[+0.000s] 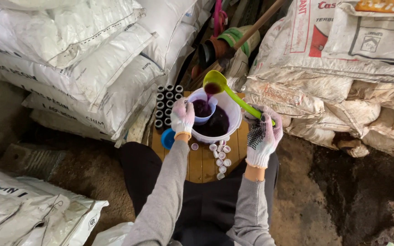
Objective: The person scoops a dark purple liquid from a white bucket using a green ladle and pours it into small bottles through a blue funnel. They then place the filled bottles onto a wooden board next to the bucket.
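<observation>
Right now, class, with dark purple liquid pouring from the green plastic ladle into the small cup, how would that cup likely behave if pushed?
The small pale plastic cup, held over the white bucket by the gloved left hand, looks thin, so probably flexes. Liquid sits near its rim, so it would likely slosh. It may be slippery where wet.

Both gloved hands raised: left hand [182, 117] clasped, right hand [263, 134] fisted.

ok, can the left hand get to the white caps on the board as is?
Probably not yet: the left hand holds the small cup under the ladle. The caps lie uncovered just below it, so the path looks free once it lets go.
</observation>
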